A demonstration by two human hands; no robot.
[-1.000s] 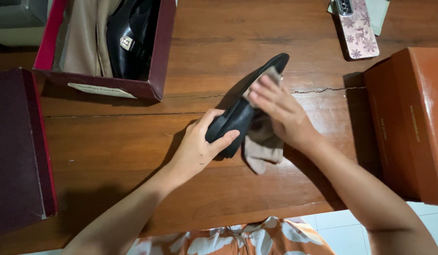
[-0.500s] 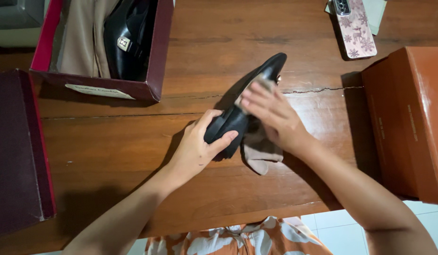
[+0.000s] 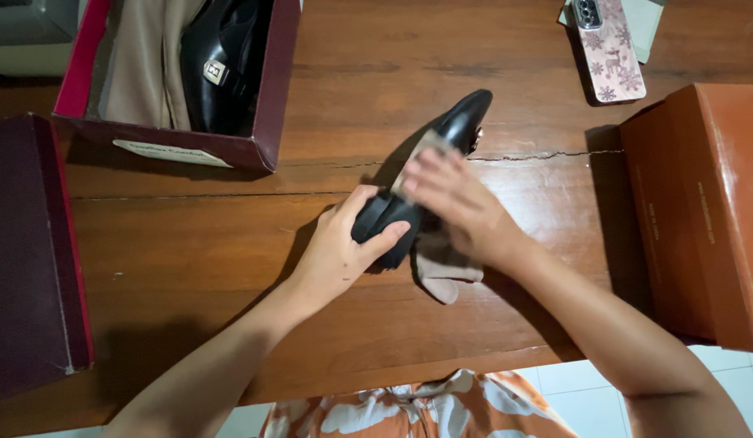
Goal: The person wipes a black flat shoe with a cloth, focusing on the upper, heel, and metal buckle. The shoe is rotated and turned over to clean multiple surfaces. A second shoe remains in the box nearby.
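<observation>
Your left hand (image 3: 340, 247) keeps a closed grip on the heel end of the black shoe (image 3: 425, 170), which is raised above the table (image 3: 514, 73). Your right hand (image 3: 458, 203) presses a beige cloth (image 3: 441, 272) against its side, fingers flat. Beyond stands the open shoebox (image 3: 267, 97).

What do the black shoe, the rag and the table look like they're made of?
The black shoe, heel end gripped by the left hand, looks like smooth leather or imitation: it shows a soft sheen. The beige rag under the right hand drapes limply, so probably soft cloth. The table is varnished wood, with grain and cracks.
</observation>
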